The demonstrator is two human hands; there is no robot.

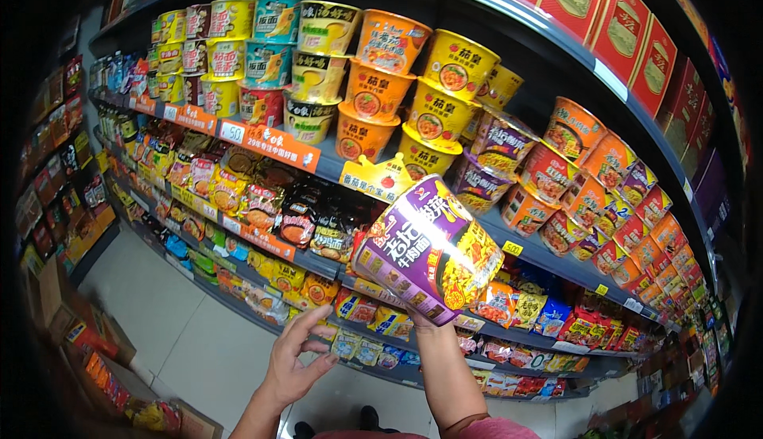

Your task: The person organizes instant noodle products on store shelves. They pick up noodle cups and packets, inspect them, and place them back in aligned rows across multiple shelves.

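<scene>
A large purple and white instant noodle cup (pixel 409 268), printed with a picture of yellow noodles, is held up tilted in front of the shelves. My right hand (pixel 430 324) grips it from beneath and behind; the cup hides most of those fingers. Lower and to the left, my left hand (pixel 296 357) is empty, its fingers apart and slightly curled, clear of the cup. Behind the held cup, smaller purple noodle cups (pixel 501 143) stand stacked on the shelf. To their left are stacks of yellow noodle cups (pixel 439 111) and orange noodle cups (pixel 368 93).
More orange and red noodle cups (pixel 574 129) fill the shelf at right. Bagged noodles (pixel 298 220) line the lower shelves. Red boxes (pixel 622 38) stand above at upper right. Cardboard cartons (pixel 60 300) sit at left beside the tiled floor (pixel 211 340). A price rail (pixel 246 139) edges the shelf.
</scene>
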